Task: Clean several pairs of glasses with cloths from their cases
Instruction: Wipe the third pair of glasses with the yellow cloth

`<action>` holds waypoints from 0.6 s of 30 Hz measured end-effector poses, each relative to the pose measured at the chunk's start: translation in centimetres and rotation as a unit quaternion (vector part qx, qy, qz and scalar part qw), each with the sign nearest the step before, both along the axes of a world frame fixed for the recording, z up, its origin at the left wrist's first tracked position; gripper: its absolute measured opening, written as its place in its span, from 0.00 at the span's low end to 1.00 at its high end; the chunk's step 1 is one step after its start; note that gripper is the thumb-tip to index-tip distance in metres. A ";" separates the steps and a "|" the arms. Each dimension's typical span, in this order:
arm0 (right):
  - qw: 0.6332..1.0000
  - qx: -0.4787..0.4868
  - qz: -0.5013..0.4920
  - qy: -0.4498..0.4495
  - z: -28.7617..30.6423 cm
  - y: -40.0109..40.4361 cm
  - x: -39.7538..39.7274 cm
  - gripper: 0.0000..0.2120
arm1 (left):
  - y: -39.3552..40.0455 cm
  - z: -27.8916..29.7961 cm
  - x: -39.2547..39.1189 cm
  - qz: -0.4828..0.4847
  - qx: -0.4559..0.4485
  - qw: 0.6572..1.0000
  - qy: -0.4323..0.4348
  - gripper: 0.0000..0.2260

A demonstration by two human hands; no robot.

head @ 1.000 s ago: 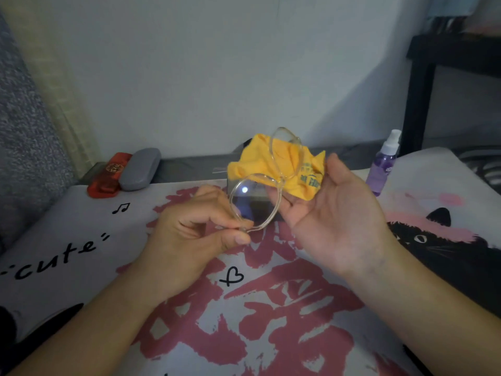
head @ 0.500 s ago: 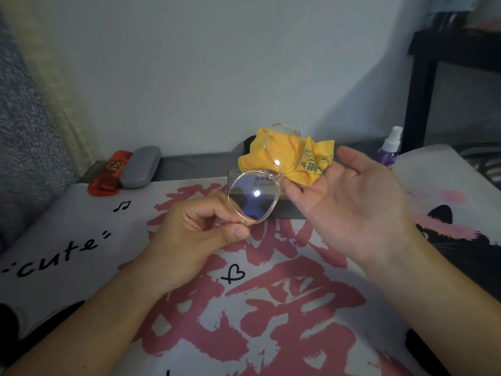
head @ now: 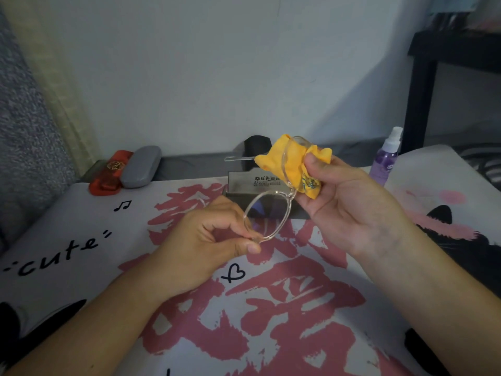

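Note:
A pair of clear-framed glasses (head: 267, 217) is held up over the printed mat. My left hand (head: 206, 242) pinches the rim of the nearer lens between thumb and fingertips. My right hand (head: 344, 202) grips a crumpled yellow cloth (head: 294, 164) bunched around the farther lens, thumb pressing on the cloth. One clear temple arm sticks out to the left behind the cloth. An open dark glasses case (head: 244, 188) with printed lettering stands on the mat just behind the glasses.
A grey case (head: 139, 166) and a red case (head: 112, 172) lie at the back left by the wall. A purple spray bottle (head: 385, 158) stands at the back right, near a black table leg (head: 418, 104). The mat (head: 271, 308) covers the surface.
My right hand went from a flat open palm under the cloth to gripping the cloth around the far lens. The glasses tilted and shifted slightly right.

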State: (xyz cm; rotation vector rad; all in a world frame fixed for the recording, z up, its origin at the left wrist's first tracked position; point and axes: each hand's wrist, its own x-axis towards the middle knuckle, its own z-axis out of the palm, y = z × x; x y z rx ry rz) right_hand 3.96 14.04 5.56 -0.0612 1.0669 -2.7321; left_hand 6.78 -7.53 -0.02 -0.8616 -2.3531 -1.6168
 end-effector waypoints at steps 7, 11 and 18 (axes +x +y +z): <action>0.998 -0.009 -0.053 -0.036 -0.2 0.4 -0.4 0.06 | 0.5 0.4 0.1 -0.015 0.026 1.000 0.003 0.09; 0.999 0.012 -0.053 -0.003 -0.8 0.4 -0.8 0.11 | 0.3 0.6 0.0 -0.014 0.040 0.999 0.009 0.07; 0.971 0.212 0.003 0.113 -2.0 -0.5 0.2 0.18 | -0.5 0.7 -0.2 0.037 0.120 0.992 0.019 0.05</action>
